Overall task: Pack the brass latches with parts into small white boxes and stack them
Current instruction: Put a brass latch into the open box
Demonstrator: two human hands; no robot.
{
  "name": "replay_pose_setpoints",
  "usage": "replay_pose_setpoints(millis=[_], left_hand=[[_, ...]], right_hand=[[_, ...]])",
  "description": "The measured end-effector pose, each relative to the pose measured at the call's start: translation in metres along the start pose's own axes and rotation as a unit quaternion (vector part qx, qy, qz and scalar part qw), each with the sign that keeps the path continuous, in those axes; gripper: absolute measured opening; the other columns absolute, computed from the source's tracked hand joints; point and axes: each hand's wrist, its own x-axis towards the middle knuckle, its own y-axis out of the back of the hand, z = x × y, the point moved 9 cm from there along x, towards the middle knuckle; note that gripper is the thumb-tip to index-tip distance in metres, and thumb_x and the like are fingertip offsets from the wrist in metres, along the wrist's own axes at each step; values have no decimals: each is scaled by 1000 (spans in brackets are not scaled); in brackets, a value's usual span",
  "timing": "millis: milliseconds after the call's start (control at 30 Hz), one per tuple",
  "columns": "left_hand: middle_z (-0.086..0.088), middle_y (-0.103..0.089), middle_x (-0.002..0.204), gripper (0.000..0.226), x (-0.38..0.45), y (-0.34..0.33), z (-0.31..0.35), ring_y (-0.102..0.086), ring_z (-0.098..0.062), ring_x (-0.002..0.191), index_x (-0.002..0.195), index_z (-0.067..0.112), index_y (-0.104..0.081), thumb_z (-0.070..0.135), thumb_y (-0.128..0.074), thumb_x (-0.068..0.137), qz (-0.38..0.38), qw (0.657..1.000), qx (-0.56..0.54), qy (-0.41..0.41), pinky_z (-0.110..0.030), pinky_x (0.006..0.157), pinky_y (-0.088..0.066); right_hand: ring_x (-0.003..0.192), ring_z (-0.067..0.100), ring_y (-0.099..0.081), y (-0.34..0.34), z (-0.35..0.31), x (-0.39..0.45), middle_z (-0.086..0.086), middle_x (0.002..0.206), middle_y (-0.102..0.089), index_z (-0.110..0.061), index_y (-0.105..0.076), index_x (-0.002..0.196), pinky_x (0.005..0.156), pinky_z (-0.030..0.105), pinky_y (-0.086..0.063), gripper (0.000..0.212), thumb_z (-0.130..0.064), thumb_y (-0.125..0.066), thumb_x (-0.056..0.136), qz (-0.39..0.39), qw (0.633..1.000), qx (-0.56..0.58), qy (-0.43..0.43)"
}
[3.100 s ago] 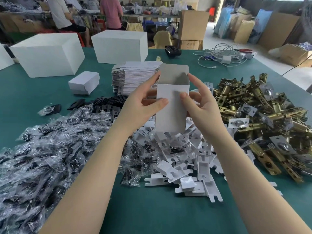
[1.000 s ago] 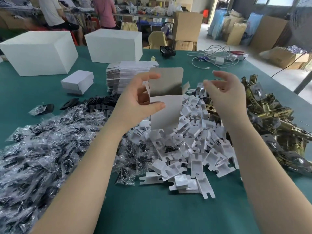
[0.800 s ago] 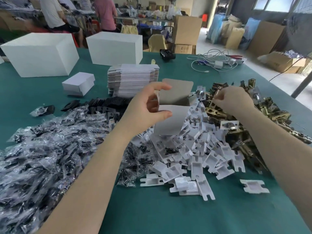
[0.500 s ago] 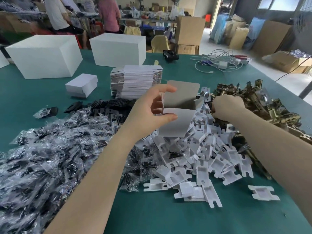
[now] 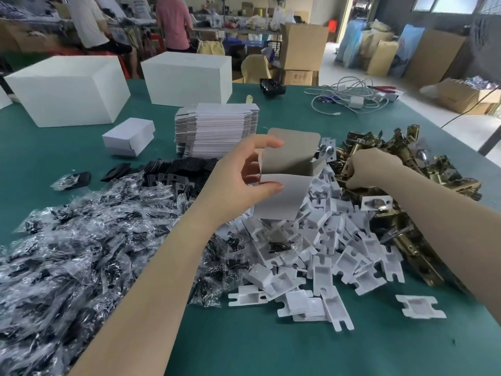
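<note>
- While the left hand (image 5: 238, 180) grips a small white box (image 5: 284, 183) above the table (image 5: 244, 343), thumb on its near face and fingers curled behind, the open lid flap stands up and hides the inside.
- Over at the heap of brass latches (image 5: 423, 191), the right hand (image 5: 371, 169) is curled with fingers buried among them; whether it actually holds one cannot be told.
- White plastic inserts (image 5: 325, 267) lie piled beneath the box, partly covered by it.
- Clear bags of dark parts (image 5: 67, 253) run off the left edge, their contents hard to make out.
- Flat box blanks (image 5: 217, 126) are stacked behind the left hand.
</note>
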Motion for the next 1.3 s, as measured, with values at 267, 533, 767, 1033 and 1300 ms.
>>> replay_pose_setpoints(millis=[267,533,767,1033,1300], left_hand=[[14,-69,102,61,-1,0,1,-70,-10,96,111,55,-56,8,-81,80,-2,1000,-9,4,-20,85,-54],[14,-69,105,62,-1,-2,2,-70,-11,98,110,57,-55,9,-81,80,-4,1000,-5,-1,-23,88,-55],[9,-68,105,60,-1,-1,0,-69,-9,96,112,53,-57,9,-82,80,0,1000,-5,4,-13,81,-51],[17,-67,104,61,-2,-2,1,-68,-4,94,113,52,-57,8,-82,79,0,1000,-3,1,-9,79,-49],[21,-67,96,64,-2,-2,4,-68,-4,90,112,51,-58,8,-86,74,-2,1000,-1,-10,-11,76,-50]], right_hand=[[93,21,-59,18,18,-13,1,106,-63,-12,-63,119,83,34,-51,43,-37,-67,84,13,995,70,76],[96,19,-62,19,27,-40,-6,98,-64,-19,-57,124,95,40,-47,50,-52,-66,86,21,990,58,126],[80,-1,-59,29,13,-54,-23,87,-60,-45,-50,84,74,17,-45,25,-40,-74,83,36,968,111,222],[78,-8,-57,39,17,-66,-35,84,-56,-51,-52,89,69,25,-50,13,-51,-62,81,86,962,86,245],[74,15,-63,69,67,-72,-1,82,-69,-21,-67,96,68,28,-48,18,-37,-70,88,230,926,290,76]])
